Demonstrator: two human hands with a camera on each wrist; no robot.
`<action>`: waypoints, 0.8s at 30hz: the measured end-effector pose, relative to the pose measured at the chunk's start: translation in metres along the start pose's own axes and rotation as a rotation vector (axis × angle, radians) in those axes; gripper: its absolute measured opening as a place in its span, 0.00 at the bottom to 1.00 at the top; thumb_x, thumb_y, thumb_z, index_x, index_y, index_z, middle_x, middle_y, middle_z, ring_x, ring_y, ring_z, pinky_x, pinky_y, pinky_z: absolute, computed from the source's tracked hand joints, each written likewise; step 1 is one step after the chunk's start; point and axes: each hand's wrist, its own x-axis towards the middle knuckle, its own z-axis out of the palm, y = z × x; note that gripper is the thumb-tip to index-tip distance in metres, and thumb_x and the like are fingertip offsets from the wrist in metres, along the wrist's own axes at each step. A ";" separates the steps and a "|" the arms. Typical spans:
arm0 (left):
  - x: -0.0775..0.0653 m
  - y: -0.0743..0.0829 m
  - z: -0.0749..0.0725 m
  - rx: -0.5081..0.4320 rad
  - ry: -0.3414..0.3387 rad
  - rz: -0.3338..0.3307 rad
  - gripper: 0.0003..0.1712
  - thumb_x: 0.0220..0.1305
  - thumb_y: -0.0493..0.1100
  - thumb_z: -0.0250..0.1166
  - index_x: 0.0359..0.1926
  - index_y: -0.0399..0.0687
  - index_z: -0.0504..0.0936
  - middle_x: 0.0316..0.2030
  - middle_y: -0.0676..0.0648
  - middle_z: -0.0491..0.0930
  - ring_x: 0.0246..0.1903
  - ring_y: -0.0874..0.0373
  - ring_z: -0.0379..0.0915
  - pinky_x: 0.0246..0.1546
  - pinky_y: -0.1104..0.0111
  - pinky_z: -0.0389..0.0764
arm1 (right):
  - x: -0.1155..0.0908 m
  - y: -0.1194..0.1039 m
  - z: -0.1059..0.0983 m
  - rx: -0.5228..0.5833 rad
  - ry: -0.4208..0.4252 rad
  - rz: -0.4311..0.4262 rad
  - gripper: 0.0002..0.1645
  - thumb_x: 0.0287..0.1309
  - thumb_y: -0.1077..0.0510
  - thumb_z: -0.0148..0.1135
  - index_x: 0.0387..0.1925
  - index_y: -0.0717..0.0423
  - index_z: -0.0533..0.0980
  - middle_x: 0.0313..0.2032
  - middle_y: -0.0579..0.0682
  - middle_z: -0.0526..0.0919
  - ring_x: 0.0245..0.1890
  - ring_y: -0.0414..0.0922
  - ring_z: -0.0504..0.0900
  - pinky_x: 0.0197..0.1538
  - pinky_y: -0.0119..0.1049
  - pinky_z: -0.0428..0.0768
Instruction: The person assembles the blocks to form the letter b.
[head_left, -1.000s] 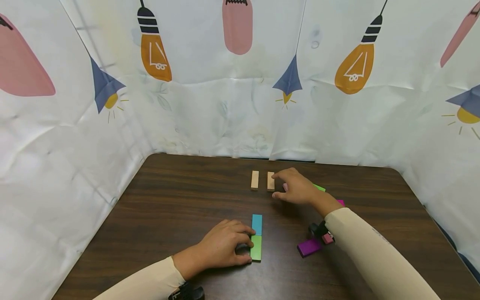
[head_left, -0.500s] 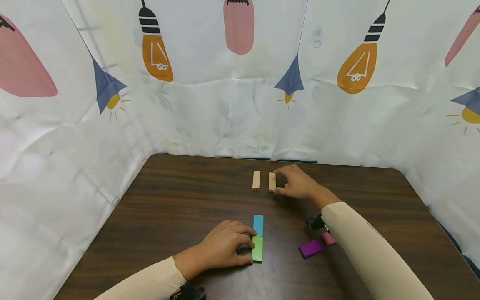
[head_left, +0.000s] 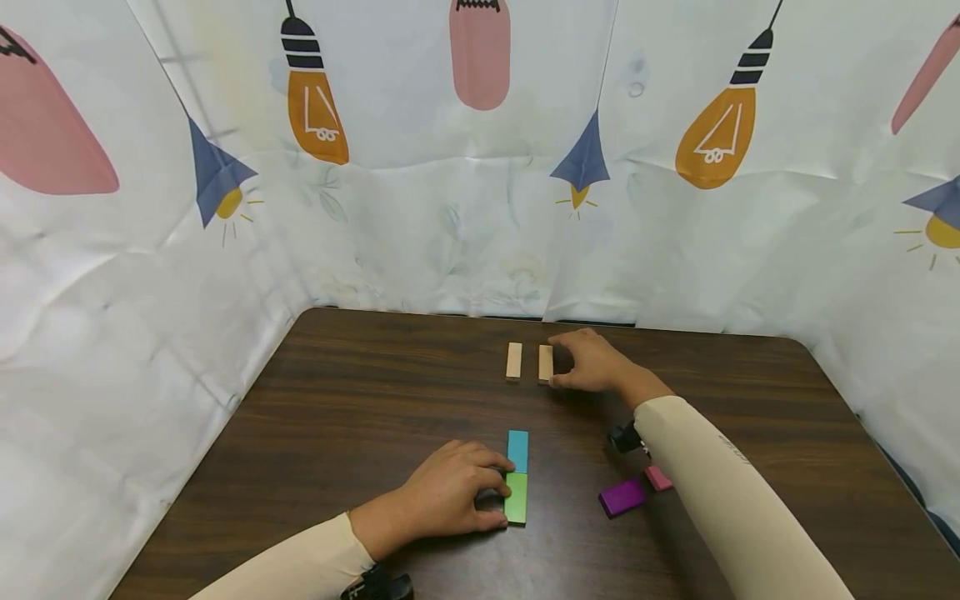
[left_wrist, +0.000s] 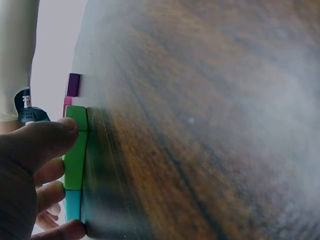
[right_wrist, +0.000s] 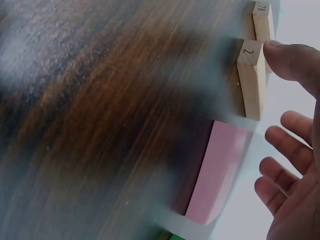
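Note:
My left hand (head_left: 450,487) rests beside a green block (head_left: 516,500) and a blue block (head_left: 518,451), laid end to end. Its fingers lightly touch their left side; in the left wrist view the thumb lies on the green block's near end. At the table's far side, my right hand (head_left: 592,362) reaches over a plain wooden block (head_left: 546,364) marked "2", thumb at its near end and index finger by its far end. The right wrist view shows the thumb against this block and a gap beside the other fingers. A second wooden block (head_left: 513,362) lies parallel, to the left.
Below the right forearm lie a purple block (head_left: 622,498) and a dark pink one (head_left: 657,477). A light pink block (right_wrist: 217,172) and a green corner (right_wrist: 175,237) show in the right wrist view. A patterned curtain (head_left: 420,242) backs the brown table (head_left: 360,400).
My right hand has shifted slightly away from me, its thumb and index finger coming to the wooden block's ends. The left hand and the blocks have stayed in place.

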 end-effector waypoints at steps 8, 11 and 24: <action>0.000 0.001 -0.001 -0.008 -0.006 -0.007 0.14 0.59 0.61 0.74 0.43 0.65 0.90 0.57 0.60 0.80 0.56 0.61 0.76 0.52 0.60 0.76 | 0.005 0.001 0.004 -0.046 -0.019 0.011 0.48 0.58 0.42 0.73 0.75 0.52 0.65 0.70 0.56 0.71 0.73 0.62 0.58 0.71 0.64 0.56; 0.000 0.001 -0.001 -0.005 -0.005 -0.007 0.14 0.59 0.61 0.74 0.42 0.65 0.90 0.57 0.60 0.80 0.56 0.61 0.76 0.52 0.61 0.76 | 0.007 0.000 0.004 -0.059 -0.024 0.010 0.48 0.58 0.42 0.73 0.75 0.53 0.66 0.70 0.55 0.71 0.73 0.62 0.59 0.72 0.63 0.53; -0.001 0.000 -0.001 0.004 0.007 0.012 0.14 0.59 0.61 0.74 0.43 0.64 0.90 0.57 0.59 0.80 0.55 0.60 0.76 0.52 0.60 0.76 | 0.011 0.001 0.008 -0.092 -0.029 -0.009 0.42 0.58 0.43 0.73 0.70 0.52 0.72 0.67 0.54 0.75 0.70 0.60 0.63 0.70 0.60 0.56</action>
